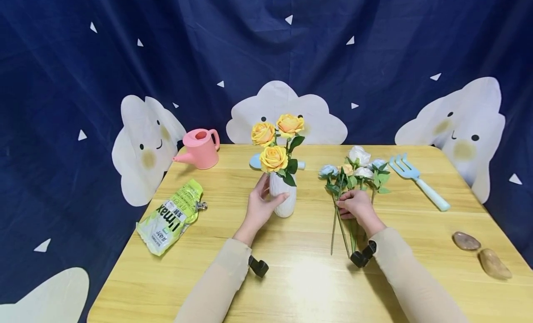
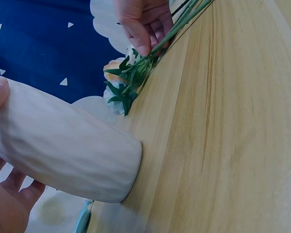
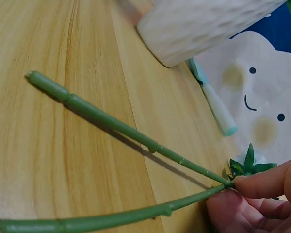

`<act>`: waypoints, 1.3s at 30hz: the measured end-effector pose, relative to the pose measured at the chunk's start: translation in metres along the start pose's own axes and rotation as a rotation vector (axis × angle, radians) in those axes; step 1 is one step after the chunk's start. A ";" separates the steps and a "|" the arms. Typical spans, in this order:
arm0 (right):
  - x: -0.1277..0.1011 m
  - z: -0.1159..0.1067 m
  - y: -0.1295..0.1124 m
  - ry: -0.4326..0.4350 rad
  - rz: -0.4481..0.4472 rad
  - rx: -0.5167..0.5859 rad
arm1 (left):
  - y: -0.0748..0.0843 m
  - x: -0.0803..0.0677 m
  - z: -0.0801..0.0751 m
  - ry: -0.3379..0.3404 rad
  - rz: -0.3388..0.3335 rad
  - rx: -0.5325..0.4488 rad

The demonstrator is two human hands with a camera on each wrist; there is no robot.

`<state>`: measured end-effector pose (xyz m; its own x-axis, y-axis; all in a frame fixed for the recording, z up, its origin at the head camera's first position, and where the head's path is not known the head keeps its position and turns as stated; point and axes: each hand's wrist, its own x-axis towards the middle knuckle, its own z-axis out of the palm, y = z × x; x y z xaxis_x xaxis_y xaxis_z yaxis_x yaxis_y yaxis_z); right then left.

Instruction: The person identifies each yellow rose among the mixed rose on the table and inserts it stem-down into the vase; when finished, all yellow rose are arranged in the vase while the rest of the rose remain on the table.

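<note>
Sleeved forearms enter from the near edge of the wooden surface (image 1: 300, 286), each with a black wrist mount. A white ribbed vase (image 1: 284, 195) stands upright near the centre and is grasped around its side by the left hand (image 1: 260, 207), thumb and fingers curled about it. Three yellow-orange roses (image 1: 275, 138) are already seated in the vase. At 3 o'clock from the vase, a loose bunch of pale white and blue roses (image 1: 356, 170) lies flat on the surface, and its green stems (image 3: 136, 133) are pinched by the right hand (image 1: 356, 207); in the right wrist view two stems are seen meeting under the fingertips (image 3: 254, 184). By this showing, the arranging is judged partly done: the yellow roses are placed, while the pale ones are not yet lifted.
</note>
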<state>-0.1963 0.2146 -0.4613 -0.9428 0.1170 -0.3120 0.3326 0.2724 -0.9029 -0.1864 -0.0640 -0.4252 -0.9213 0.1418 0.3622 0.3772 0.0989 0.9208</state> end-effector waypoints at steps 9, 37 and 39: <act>0.002 -0.002 -0.002 -0.001 0.042 0.040 | -0.015 0.003 0.001 0.015 -0.006 -0.022; -0.044 -0.027 -0.079 -0.092 -0.431 0.572 | -0.001 -0.001 0.000 0.008 -0.041 -0.003; -0.046 -0.025 -0.086 -0.093 -0.508 0.624 | -0.001 -0.001 0.000 0.006 -0.041 -0.003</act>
<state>-0.1807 0.2099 -0.3616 -0.9826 0.0345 0.1823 -0.1838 -0.3152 -0.9311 -0.1857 -0.0643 -0.4262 -0.9364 0.1318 0.3252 0.3391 0.1018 0.9352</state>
